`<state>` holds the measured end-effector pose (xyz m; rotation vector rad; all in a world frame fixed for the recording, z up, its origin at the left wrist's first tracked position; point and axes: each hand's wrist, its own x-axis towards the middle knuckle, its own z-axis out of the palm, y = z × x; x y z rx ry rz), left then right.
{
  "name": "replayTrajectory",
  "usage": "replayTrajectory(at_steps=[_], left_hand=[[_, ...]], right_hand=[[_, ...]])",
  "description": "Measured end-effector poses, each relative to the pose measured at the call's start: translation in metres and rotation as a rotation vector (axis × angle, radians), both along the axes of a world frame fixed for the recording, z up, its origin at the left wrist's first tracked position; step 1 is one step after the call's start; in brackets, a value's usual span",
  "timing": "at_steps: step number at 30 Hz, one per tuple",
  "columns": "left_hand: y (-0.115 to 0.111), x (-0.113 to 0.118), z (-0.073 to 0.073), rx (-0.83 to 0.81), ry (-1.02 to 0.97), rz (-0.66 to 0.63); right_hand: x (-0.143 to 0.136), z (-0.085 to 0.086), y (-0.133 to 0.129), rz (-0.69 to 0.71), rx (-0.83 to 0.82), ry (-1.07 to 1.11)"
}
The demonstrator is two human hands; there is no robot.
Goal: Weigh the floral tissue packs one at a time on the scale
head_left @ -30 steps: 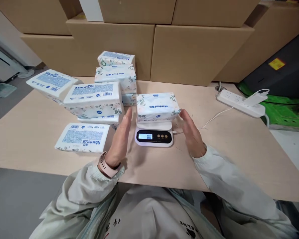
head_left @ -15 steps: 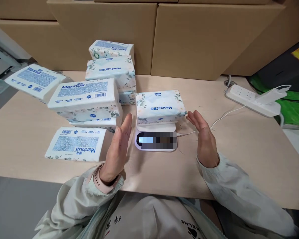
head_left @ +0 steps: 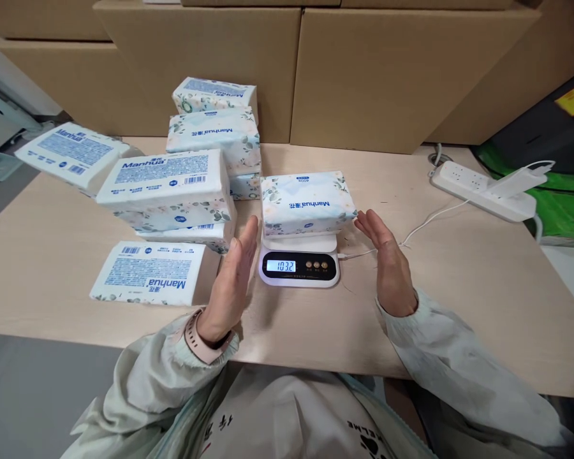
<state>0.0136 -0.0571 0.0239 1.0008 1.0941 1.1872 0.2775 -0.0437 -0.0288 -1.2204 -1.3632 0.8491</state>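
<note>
A white pack of tissues [head_left: 309, 203] with a leaf print lies on top of a small white digital scale [head_left: 299, 280]. The lit display [head_left: 281, 266] appears to read 103.2. My left hand [head_left: 232, 280] is held upright with straight fingers, just left of the scale and pack. On the other side my right hand [head_left: 387, 264] is raised too, its fingers stretched out close to the pack's right corner. Both hands are empty, and neither seems to press on the pack. Near my left wrist lies another tissue pack [head_left: 146, 274], its printed underside facing up.
Several more tissue packs [head_left: 165, 191] are piled at the left and back left, one jutting out at the far left [head_left: 74, 156]. Cardboard boxes [head_left: 387, 76] wall off the back. A white cable [head_left: 425, 223] runs from the scale towards a power strip [head_left: 483, 191] at right.
The scale's display, blurred out before, is now readable. Both hands have stayed nearly in place beside the pack; the whole view has shifted slightly.
</note>
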Motion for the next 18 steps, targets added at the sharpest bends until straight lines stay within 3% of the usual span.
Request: replayTrajectory(at_steps=[8, 12, 15, 18], left_hand=[[0.009, 0.007, -0.001, 0.069, -0.015, -0.066], [0.015, 0.011, 0.001, 0.179, 0.032, -0.122], [0.007, 0.008, 0.005, 0.205, 0.056, -0.116], [-0.019, -0.001, 0.011, 0.248, 0.074, 0.011]], right_hand=[[-0.006, 0.006, 0.02, -0.019, -0.084, 0.008], [-0.015, 0.014, 0.03, 0.111, -0.063, -0.071], [-0.021, 0.017, 0.018, 0.233, 0.048, -0.128], [-0.027, 0.024, -0.008, 0.307, 0.18, -0.209]])
